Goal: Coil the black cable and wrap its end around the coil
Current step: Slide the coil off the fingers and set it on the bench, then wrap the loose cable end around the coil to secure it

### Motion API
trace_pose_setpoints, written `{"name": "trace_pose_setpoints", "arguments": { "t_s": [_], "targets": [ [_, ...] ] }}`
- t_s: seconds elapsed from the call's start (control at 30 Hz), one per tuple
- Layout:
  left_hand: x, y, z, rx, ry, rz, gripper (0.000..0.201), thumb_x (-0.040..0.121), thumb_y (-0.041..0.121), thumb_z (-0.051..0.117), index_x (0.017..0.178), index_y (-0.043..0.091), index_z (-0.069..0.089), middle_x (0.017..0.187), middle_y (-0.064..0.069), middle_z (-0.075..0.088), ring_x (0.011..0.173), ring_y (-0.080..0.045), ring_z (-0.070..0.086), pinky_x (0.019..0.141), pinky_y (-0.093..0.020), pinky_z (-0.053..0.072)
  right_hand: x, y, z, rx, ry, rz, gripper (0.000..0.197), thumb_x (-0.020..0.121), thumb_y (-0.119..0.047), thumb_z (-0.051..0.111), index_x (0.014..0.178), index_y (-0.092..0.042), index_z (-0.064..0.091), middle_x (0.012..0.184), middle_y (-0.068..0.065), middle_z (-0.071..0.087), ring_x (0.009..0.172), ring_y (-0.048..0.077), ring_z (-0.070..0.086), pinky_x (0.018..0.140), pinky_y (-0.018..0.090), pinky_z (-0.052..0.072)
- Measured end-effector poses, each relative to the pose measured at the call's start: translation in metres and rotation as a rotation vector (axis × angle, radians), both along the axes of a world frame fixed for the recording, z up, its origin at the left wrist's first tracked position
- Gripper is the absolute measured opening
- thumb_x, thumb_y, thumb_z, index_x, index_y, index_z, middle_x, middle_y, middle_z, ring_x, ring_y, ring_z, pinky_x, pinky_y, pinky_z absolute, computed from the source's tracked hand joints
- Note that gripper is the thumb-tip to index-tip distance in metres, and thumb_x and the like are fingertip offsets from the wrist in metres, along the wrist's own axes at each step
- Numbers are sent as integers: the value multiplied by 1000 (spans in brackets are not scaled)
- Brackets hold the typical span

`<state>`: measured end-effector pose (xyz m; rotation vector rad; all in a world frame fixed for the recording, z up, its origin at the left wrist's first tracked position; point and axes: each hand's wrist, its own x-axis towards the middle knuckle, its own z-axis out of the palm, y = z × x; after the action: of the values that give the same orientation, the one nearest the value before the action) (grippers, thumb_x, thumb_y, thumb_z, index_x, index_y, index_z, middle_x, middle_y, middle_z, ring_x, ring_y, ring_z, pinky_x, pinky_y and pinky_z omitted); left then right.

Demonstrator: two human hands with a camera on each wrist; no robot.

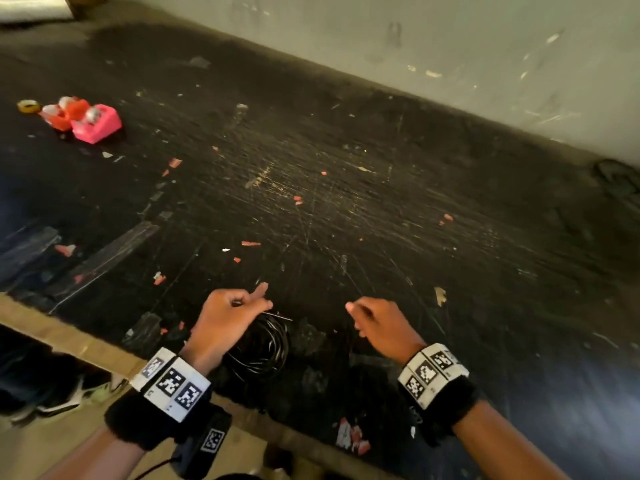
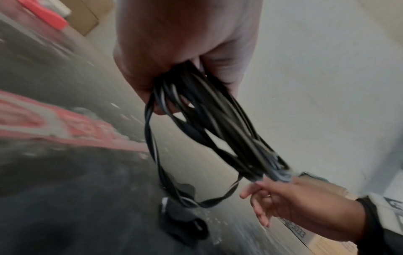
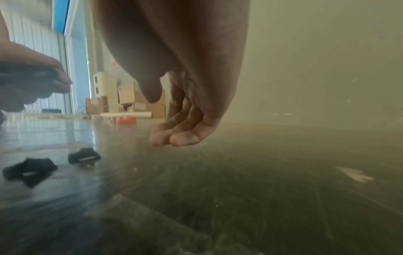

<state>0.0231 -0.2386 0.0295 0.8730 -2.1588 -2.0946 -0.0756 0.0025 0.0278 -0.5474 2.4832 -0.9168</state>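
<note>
The scratched black worktop [image 1: 346, 202] stretches well beyond both sets of fingers, strewn with red scraps and tape bits, and ends at a pale wall [image 1: 450, 46]. Far out past the left fingers sit a pink tape dispenser [image 1: 98, 124], an orange one [image 1: 62, 116] touching it, and a yellowish tape roll [image 1: 28, 106] beside that. The black cable [image 2: 209, 124] hangs as a bundle of loops under the left hand [image 1: 225, 317], whose fingers curl round its top. The right hand [image 1: 381, 327] hovers apart, fingers [image 3: 174, 136] loosely bent, holding nothing. Two small black blocks [image 3: 52, 163] lie on the worktop between the hands.
</note>
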Motion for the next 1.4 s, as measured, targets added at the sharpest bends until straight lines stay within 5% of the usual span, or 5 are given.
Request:
{"name": "trace_pose_setpoints", "arguments": {
  "t_s": [0.6,0.83,0.97,1.07,1.4],
  "targets": [
    [43,-18,9,-108,0,42,30,78,4,69,52,8,54,42,3,58,41,2,41,51,-22,32,32,-99,-14,337,237,421,27,88,-20,55,113,-12,60,115,8,57,105,30,60,88,43,50],
    [22,6,-4,-56,33,-118,16,71,12,71,57,6,67,138,18,50,107,22,48,89,-3,30,35,-84,4,106,225,294,22,86,-17,55,101,-8,68,98,12,64,89,28,64,77,38,51],
    [7,34,16,-55,98,-188,32,76,0,71,52,21,67,75,23,69,100,33,42,106,-14,20,41,-60,31,-6,275,295,16,86,-13,60,100,-8,67,95,9,63,81,21,61,73,33,50],
    [1,53,33,-16,145,-256,22,83,-2,65,62,6,62,35,10,50,36,13,47,65,6,35,43,-40,44,-52,321,308,13,87,-9,60,98,-9,67,94,7,63,80,18,61,71,31,51],
    [-21,92,51,-172,304,-433,36,83,5,65,49,17,62,45,10,52,48,3,45,52,-15,34,34,12,72,-111,358,78,3,85,-12,62,83,-11,63,77,5,66,66,18,63,59,29,51]
  ]
}}
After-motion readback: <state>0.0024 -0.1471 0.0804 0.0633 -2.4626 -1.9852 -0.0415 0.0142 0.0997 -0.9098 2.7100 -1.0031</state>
